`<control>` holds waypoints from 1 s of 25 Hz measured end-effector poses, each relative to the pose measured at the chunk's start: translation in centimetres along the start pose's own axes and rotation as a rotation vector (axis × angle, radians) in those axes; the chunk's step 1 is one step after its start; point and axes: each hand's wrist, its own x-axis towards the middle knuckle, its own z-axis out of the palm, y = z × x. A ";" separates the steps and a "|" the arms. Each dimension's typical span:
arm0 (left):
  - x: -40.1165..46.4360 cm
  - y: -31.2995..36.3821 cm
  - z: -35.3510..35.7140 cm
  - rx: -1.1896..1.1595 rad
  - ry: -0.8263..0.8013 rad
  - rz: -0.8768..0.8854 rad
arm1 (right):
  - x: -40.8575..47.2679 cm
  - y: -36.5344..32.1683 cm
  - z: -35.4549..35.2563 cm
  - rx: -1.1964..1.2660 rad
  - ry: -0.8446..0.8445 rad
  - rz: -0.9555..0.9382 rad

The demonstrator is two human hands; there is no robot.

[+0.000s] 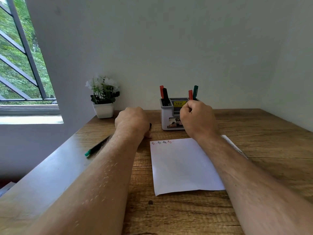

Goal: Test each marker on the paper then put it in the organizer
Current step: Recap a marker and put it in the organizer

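Note:
A white paper (183, 167) lies on the wooden desk (264, 136), with small red, green and black test marks (162, 142) along its top edge. Behind it stands the grey-white organizer (169, 117). Its left slot holds a red marker (161, 91) and a black marker (165, 97). My right hand (197, 120) is a fist at the organizer's right side, gripping a red marker (190, 94) that sticks up beside a green marker (195, 92). My left hand (133, 122) is curled on the desk, and a black marker's tip (150, 125) pokes out of it. Another green-ended marker (96, 148) lies left, partly under my forearm.
A small white pot of white flowers (103, 97) stands at the back left against the wall. A barred window (22, 65) is at the far left. The desk's left edge runs diagonally near the loose marker.

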 end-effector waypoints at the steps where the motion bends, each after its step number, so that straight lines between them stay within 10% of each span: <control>1: -0.1 0.2 0.1 -0.004 -0.014 0.000 | 0.0 0.0 0.0 -0.001 0.001 -0.002; 13: -0.8 2.0 -1.8 -0.529 0.253 0.109 | -0.4 -0.6 -0.1 0.083 -0.073 -0.092; 25: -1.7 3.1 -1.5 -1.278 -0.005 0.254 | -1.0 -1.3 -0.4 0.336 -0.198 -0.154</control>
